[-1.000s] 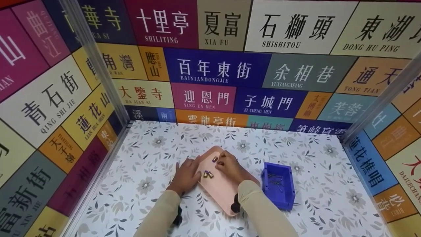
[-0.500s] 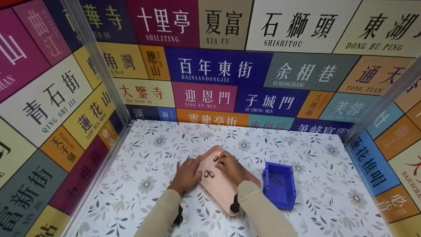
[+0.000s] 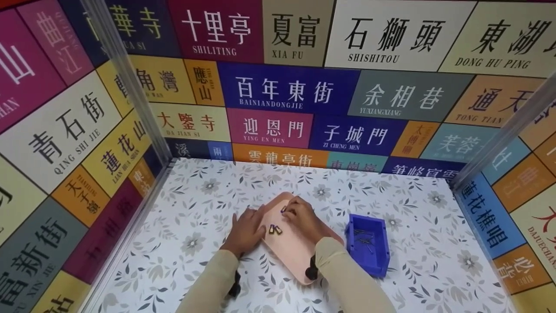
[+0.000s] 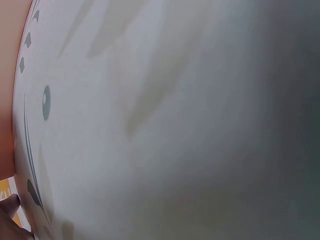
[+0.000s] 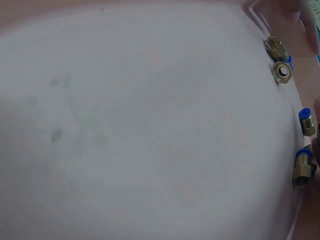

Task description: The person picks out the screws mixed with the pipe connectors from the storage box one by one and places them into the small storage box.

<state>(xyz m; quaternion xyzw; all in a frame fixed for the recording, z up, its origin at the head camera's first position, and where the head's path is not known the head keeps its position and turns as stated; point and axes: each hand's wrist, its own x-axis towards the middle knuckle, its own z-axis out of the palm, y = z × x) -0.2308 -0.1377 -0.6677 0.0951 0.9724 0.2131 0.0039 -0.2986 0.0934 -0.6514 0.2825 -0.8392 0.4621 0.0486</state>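
My left hand (image 3: 246,231) rests its spread fingers along the left edge of a pink tray (image 3: 289,252). Over the tray's far part my right hand (image 3: 304,216) has its fingers bent together, fingertips right at a small brass fitting (image 3: 283,209). In the right wrist view a small dark threaded piece (image 5: 318,134) shows at the right border, between fingertips largely cut off by the frame. Near them lie brass push-in fittings with blue collars, one standing (image 5: 306,122) and a larger one (image 5: 302,170). Two more fittings (image 3: 274,229) lie together nearer the left hand.
A blue-purple plastic bin (image 3: 382,261) with several thin metal screws (image 3: 365,240) inside stands right of the tray, beside the right forearm. The table (image 3: 191,278) has a white leaf-and-flower cover. Colourful sign-printed walls (image 3: 286,91) enclose the back and sides.
The right fingertips have shifted slightly to the left and now partly cover the far fitting, which showed more fully before. The left hand, tray and bin stay in place.
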